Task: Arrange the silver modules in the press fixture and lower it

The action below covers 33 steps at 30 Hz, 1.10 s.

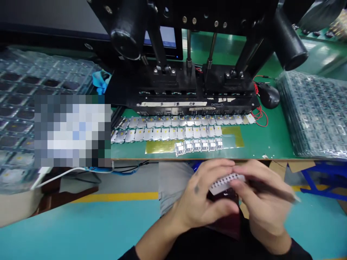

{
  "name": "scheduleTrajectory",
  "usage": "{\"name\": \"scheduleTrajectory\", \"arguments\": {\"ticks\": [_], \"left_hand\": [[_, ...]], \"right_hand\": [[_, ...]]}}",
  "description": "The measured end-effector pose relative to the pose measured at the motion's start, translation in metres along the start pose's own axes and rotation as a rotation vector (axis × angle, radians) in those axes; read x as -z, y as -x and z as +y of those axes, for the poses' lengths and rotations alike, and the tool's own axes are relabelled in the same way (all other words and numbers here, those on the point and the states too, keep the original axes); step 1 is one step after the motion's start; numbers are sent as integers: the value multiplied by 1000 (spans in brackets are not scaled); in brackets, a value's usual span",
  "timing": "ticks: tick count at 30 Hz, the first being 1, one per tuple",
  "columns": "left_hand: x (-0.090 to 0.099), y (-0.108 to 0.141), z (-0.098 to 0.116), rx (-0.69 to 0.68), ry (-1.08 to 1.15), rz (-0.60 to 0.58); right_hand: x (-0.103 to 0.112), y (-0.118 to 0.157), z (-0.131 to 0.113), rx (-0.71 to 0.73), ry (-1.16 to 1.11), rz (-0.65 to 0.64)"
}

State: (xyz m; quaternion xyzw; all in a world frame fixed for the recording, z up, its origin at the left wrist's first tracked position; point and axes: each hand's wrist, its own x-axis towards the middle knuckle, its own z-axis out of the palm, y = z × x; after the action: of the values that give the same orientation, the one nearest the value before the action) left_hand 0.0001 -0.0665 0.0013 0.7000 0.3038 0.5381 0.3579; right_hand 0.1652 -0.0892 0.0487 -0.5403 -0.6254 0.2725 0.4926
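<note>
Between the two hands, a white circuit strip point(227, 183) is gripped by the closed left hand point(202, 195) and right hand point(264, 202); its long axis is tilted, rising toward the right; a blurred pen-like tool point(273, 191) is held in the right hand; rows of small modules point(197, 145) are laid out beyond both hands.

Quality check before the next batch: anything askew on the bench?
Yes: the leftmost small rectangular silver circuit board in the front row on the green bench mat sits rotated, out of line with its neighbours, which stand square, side by side.
</note>
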Motion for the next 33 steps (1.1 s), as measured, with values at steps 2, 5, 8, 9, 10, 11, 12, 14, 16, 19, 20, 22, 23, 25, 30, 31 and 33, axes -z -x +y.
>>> {"name": "scheduleTrajectory", "arguments": {"ticks": [2,5,8,9,10,11,12,14,16,19,20,22,23,25,30,31,33], "left_hand": [[-2,-2,-5,126,3,57],[9,0,-13,301,-176,79],[23,4,-14,369,-287,63],[27,6,-14,380,-311,73],[30,7,-13,389,-332,88],[33,8,-12,394,-348,99],[35,8,-11,394,-358,104],[38,8,-10,379,-370,100],[40,8,-9,357,-380,104],[41,6,-8,319,-407,139],[42,5,-8,309,-418,154],[43,6,-7,306,-444,181],[43,6,-6,313,-457,196],[44,7,-6,335,-475,219],[44,10,-6,367,-448,255],[43,11,-6,371,-444,263],[43,11,-5,375,-447,267]], "right_hand": [[-26,-4,12,-54,-118,-75],[-39,-10,29,-176,-241,-166],[-33,-11,39,-278,-445,-325],[-30,-12,41,-300,-500,-355],[-27,-15,43,-310,-545,-361],[-25,-18,43,-306,-584,-343],[-24,-23,44,-289,-627,-311],[-25,-33,43,-220,-719,-267],[-31,-41,39,-138,-764,-244],[-46,-46,31,-59,-729,-153],[-51,-46,28,-46,-701,-101],[-61,-44,23,-37,-635,-3],[-65,-43,22,-36,-601,30],[-72,-41,21,-37,-549,62],[-80,-39,23,-15,-499,64],[-81,-38,23,-20,-471,51],[-82,-37,23,-33,-404,34]]}}
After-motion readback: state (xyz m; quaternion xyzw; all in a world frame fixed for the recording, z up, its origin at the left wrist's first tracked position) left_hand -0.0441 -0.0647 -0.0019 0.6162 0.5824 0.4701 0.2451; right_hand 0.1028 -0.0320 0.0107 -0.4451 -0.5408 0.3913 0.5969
